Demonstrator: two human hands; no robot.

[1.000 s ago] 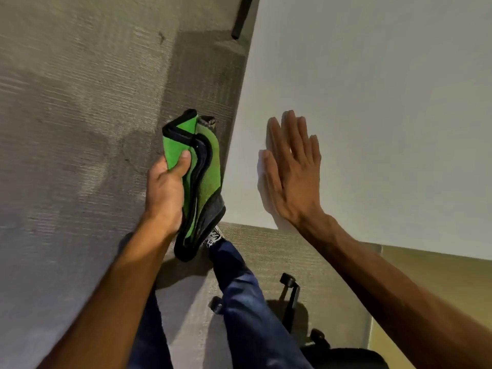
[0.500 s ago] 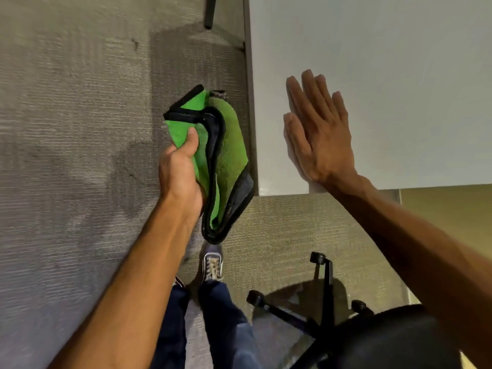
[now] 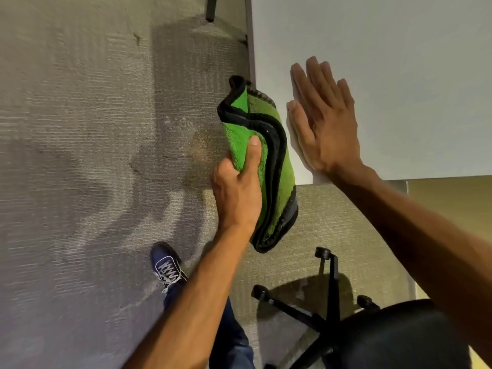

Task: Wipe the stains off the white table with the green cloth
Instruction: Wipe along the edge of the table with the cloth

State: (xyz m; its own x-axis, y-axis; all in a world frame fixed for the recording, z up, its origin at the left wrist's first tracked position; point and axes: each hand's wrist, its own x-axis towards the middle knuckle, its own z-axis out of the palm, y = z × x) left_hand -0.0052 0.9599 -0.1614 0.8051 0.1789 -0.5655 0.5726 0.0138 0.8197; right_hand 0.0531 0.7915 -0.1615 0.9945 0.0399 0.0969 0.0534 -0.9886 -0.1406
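Note:
The white table (image 3: 399,62) fills the upper right, its near left corner just below my right wrist. My right hand (image 3: 323,121) lies flat on it near that corner, fingers extended and together, holding nothing. My left hand (image 3: 237,193) grips the folded green cloth (image 3: 274,166) with its black trim. The cloth hangs in the air beside the table's left edge, over the carpet, its upper part overlapping the corner. No stain shows on the visible table surface.
Grey carpet (image 3: 93,155) covers the floor at left, with a brownish mark (image 3: 199,147) near the cloth. A black office chair (image 3: 386,339) with a wheeled base stands at the bottom right. My shoe (image 3: 166,266) is below. A dark table leg (image 3: 210,8) stands at the top.
My left hand has carried the cloth rightward, up to the table's left edge. My right hand stays flat near the corner. The view has shifted, showing more of the chair.

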